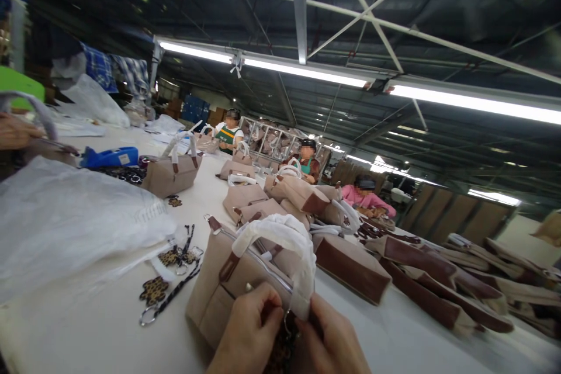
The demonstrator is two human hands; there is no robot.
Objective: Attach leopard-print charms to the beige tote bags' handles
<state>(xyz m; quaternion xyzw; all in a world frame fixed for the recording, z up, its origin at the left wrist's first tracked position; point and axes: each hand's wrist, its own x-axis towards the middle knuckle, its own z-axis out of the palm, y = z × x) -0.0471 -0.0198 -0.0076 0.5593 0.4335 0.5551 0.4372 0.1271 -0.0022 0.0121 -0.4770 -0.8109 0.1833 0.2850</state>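
A beige handbag (210, 298) with brown trim stands tilted on the white table in front of me. White wrapping covers its handles (284, 228), and a metal zip runs along its top. My left hand (254, 327) is closed in a pinch against the bag's upper edge; what its fingertips hold is hidden. At the handle's lower end, my right hand (333, 339) pinches beside a metal key ring (288, 322), its fingers closed at the ring. A dark patterned charm (280, 356) hangs below the ring, partly hidden between my hands.
Leopard-print flower charms (154, 290) with black cords lie left of the bag, beside a white plastic sheet (87, 210). Several beige handbags (302, 193) pile up beyond; brown-and-beige pieces (438, 280) lie right. A blue tape dispenser (109, 156) and another person's hand (17, 131) are at left. Co-workers sit farther back.
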